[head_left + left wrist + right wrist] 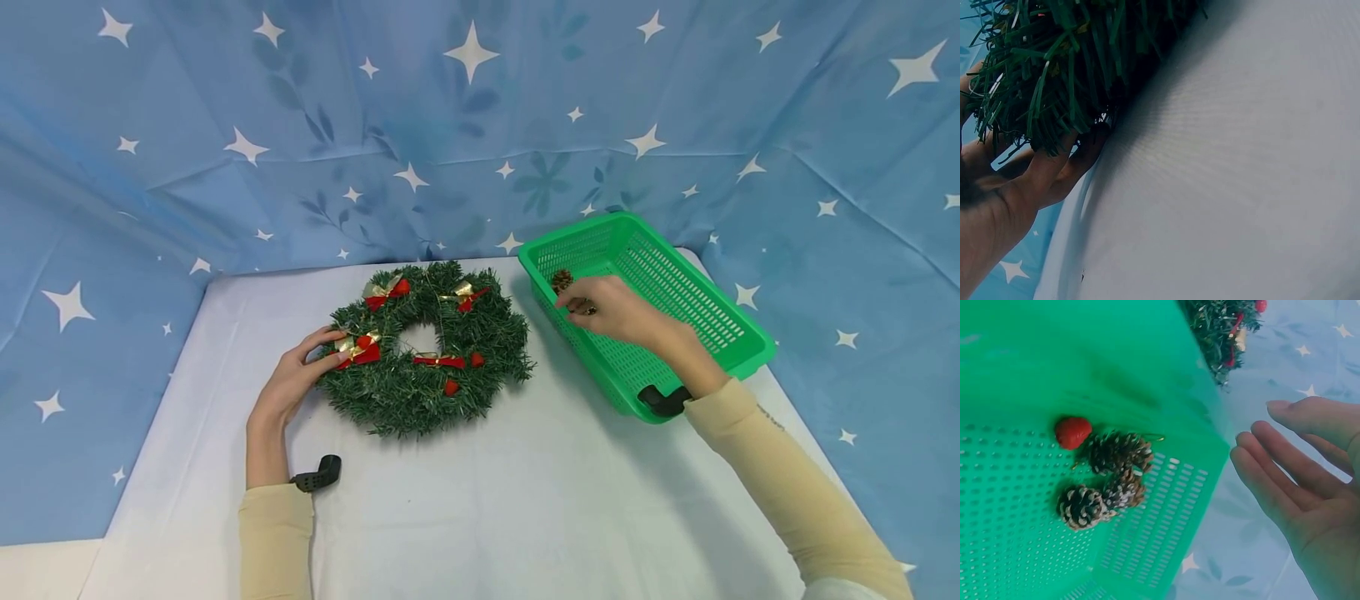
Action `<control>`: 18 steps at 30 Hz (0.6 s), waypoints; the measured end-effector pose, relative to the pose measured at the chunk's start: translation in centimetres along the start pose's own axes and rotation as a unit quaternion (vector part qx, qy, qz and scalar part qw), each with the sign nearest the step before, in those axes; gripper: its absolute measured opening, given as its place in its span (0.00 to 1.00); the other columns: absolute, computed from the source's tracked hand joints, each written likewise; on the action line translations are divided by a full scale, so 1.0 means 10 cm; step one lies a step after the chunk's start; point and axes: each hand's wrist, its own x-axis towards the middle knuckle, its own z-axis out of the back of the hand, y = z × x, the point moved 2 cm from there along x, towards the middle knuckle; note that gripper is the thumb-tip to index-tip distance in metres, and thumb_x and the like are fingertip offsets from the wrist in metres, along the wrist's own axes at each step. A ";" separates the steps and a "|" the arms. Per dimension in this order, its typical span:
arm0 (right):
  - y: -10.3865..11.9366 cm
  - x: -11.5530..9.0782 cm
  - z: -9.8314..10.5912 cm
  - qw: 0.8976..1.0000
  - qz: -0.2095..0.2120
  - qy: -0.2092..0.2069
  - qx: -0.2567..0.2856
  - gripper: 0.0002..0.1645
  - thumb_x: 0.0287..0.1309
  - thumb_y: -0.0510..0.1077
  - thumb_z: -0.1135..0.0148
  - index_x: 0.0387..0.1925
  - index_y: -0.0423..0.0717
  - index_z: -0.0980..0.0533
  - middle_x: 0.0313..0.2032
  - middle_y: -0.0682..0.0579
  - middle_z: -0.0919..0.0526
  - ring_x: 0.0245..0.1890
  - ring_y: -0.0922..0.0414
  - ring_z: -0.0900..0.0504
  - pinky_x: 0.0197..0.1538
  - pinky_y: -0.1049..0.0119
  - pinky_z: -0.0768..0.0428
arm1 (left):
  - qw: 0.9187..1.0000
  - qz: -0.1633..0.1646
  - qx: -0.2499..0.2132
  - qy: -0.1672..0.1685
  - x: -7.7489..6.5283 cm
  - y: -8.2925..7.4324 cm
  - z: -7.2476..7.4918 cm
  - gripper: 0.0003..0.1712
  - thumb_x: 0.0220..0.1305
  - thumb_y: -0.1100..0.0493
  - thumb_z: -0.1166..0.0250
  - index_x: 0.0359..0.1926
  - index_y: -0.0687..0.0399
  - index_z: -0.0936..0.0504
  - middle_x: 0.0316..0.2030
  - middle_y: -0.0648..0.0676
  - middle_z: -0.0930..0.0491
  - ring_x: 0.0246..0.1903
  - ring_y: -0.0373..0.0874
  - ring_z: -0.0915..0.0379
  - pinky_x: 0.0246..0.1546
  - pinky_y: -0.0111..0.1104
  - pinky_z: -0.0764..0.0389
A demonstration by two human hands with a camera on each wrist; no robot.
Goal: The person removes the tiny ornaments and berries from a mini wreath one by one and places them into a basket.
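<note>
A green artificial wreath [491, 337] with red-and-gold bows and small red berries lies on the table. My left hand [288, 379] grips its left edge beside a red-and-gold bow [362, 353]. In the left wrist view, fingers [1054, 165] reach in under the wreath's bristles. Over the near-left rim of a green plastic basket [701, 321] is my right hand [615, 308], its fingers loosely bent. The right wrist view shows nothing between those fingers. Inside the basket are several pine cones [1080, 507] and a red berry-like ornament [1073, 432].
White cloth covers the table [465, 517]. Behind and at both sides hangs a blue curtain [420, 108] with white stars. The basket stands at the back right, its long side slanting beside the wreath. Black wrist cameras [322, 473] sit on both forearms.
</note>
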 end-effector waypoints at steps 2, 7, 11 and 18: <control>0.02 -0.02 0.00 1.000 0.003 -0.004 0.002 0.15 0.63 0.30 0.32 0.51 0.38 0.16 0.48 0.41 0.13 0.47 0.45 0.12 0.49 0.53 0.13 | 1.000 0.000 0.002 0.002 0.01 0.00 -0.01 0.38 0.72 0.46 0.34 0.76 0.57 0.33 0.83 0.53 0.61 0.81 0.60 0.75 0.76 0.66 0.54; 0.08 -0.02 -0.03 1.000 0.020 -0.022 0.003 0.14 0.62 0.30 0.32 0.50 0.39 0.15 0.47 0.41 0.13 0.46 0.45 0.13 0.50 0.52 0.14 | 1.000 0.004 0.008 0.000 0.01 -0.01 -0.01 0.38 0.72 0.45 0.33 0.76 0.55 0.32 0.83 0.52 0.61 0.81 0.62 0.74 0.74 0.69 0.54; 0.15 -0.03 -0.07 0.999 0.032 -0.033 0.001 0.15 0.61 0.30 0.30 0.50 0.39 0.15 0.46 0.42 0.12 0.45 0.45 0.13 0.49 0.50 0.14 | 1.000 0.003 0.009 -0.001 0.02 -0.01 0.00 0.38 0.72 0.45 0.33 0.75 0.55 0.32 0.83 0.51 0.60 0.81 0.64 0.75 0.74 0.70 0.54; 0.23 -0.07 -0.14 0.998 0.045 -0.044 0.004 0.16 0.60 0.31 0.30 0.51 0.40 0.16 0.49 0.42 0.12 0.46 0.47 0.12 0.50 0.51 0.13 | 1.000 0.003 0.007 -0.002 0.00 0.00 0.00 0.37 0.72 0.47 0.33 0.75 0.56 0.32 0.83 0.52 0.61 0.81 0.64 0.77 0.74 0.68 0.54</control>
